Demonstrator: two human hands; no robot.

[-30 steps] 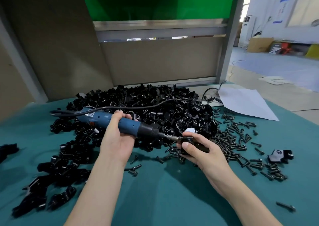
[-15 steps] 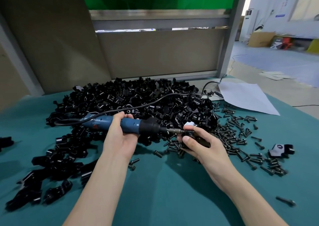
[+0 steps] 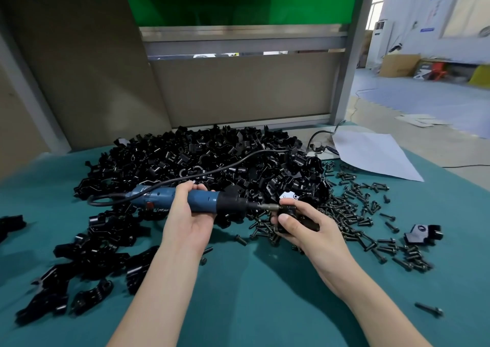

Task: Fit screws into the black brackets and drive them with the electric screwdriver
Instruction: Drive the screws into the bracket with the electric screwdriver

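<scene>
Left hand (image 3: 189,215) grips the blue electric screwdriver (image 3: 196,200) at mid-barrel, its bit meeting the small, rigid and probably light black bracket (image 3: 290,218) pinched in the right hand (image 3: 309,230) above the teal table (image 3: 252,293), best held by its flanks.

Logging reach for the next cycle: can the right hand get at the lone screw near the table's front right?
Likely yes once freed: the lone screw lies uncovered on the mat, but the right hand grips a bracket.
</scene>
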